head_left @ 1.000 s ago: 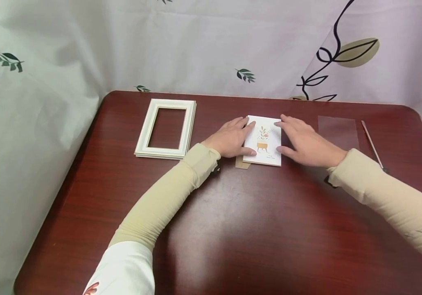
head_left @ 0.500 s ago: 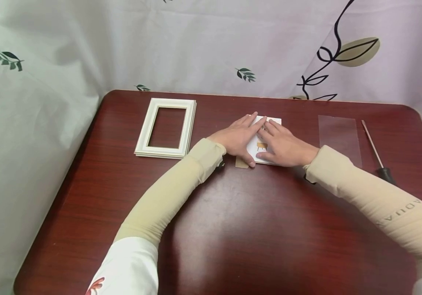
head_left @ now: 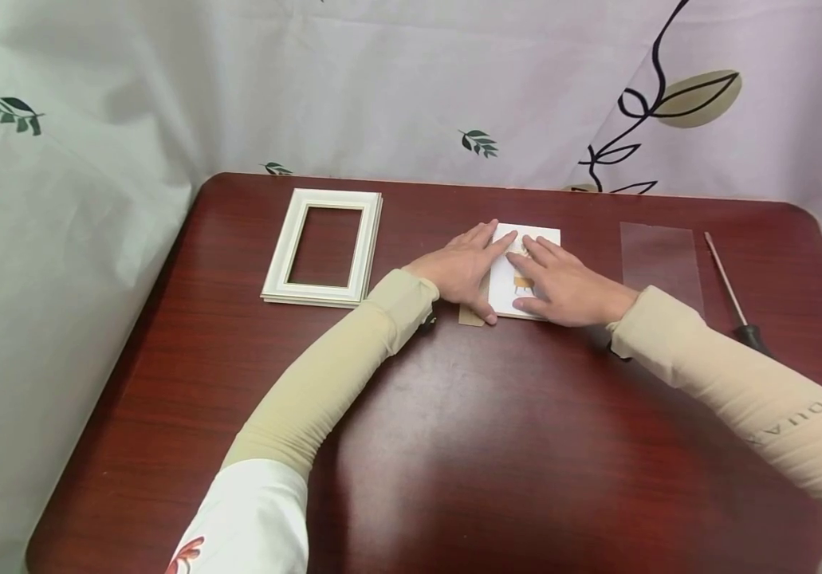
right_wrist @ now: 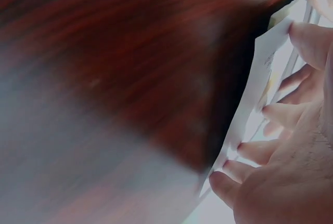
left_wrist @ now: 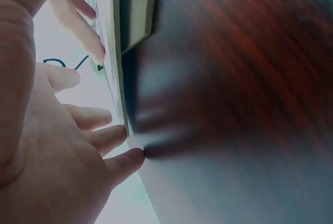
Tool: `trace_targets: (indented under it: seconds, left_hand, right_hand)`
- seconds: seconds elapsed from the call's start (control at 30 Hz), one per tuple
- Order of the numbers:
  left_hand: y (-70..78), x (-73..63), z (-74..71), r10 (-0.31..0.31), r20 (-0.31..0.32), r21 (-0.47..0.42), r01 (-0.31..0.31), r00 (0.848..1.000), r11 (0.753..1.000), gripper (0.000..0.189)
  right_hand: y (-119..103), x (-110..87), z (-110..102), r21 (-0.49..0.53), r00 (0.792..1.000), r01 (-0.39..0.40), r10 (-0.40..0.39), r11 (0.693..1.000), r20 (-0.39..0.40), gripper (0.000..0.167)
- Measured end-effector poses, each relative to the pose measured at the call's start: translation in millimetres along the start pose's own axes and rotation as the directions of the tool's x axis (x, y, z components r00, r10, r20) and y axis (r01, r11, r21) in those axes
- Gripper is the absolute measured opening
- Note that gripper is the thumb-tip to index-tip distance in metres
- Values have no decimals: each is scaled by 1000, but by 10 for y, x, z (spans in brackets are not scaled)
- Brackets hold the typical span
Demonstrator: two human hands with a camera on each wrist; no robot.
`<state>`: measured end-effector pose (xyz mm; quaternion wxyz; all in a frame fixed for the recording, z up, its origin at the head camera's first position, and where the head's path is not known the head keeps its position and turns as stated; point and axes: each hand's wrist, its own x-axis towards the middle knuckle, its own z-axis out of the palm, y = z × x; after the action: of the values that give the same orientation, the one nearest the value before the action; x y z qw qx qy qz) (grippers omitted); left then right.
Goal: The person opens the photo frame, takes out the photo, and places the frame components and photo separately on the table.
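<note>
A white card [head_left: 502, 291] printed with a potted plant lies flat on the table, partly covered by both hands. My left hand [head_left: 459, 273] has its fingers stretched along the card's left side, thumb near the lower left corner. From the right, my right hand [head_left: 570, 288] rests spread fingertips on the card's face. In the right wrist view the card [right_wrist: 248, 91] is a thin sheet whose edge juts past the layer beneath. A tan tab [head_left: 470, 316] pokes out by the left thumb; the left wrist view shows this tab [left_wrist: 139, 10] below a thin board edge.
A white picture frame [head_left: 320, 293] with an open middle lies at the left of the dark red table [head_left: 411, 446]. To the right are a clear sheet [head_left: 660, 259] and a screwdriver [head_left: 725, 279] with a black handle, partly behind the right sleeve. A patterned curtain [head_left: 382, 88] hangs behind.
Both hands have come closer together over the card. The right hand first moved left onto its face, then slightly right, and the card has shifted right while the tan tab stays put.
</note>
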<state>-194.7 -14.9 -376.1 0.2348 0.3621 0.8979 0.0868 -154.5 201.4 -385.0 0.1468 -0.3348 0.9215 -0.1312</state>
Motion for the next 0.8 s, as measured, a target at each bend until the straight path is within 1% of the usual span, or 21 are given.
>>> trace_targets:
  seconds: [0.17,0.37,0.5,0.63,0.8]
  left_hand:
    - [-38,-8,2,-11,2,20,11,1000,1000,130]
    - [-89,-43,-18,-39,12,14,39,999,999,122]
    - [-133,-91,-32,-47,19,8,47,999,999,118]
    - [-194,-147,-51,-64,25,12,64,998,998,118]
    - [-266,-204,-73,-81,29,19,80,996,997,118]
  right_hand:
    - [54,-42,-13,-3,1000,-14,14,1000,1,71]
    - [96,-59,-38,9,1000,-24,24,1000,5,72]
    - [121,-70,-48,19,1000,-26,26,999,7,72]
    - [161,-93,-62,21,1000,-30,30,999,9,73]
    - [242,-142,-85,14,998,-57,56,998,21,73]
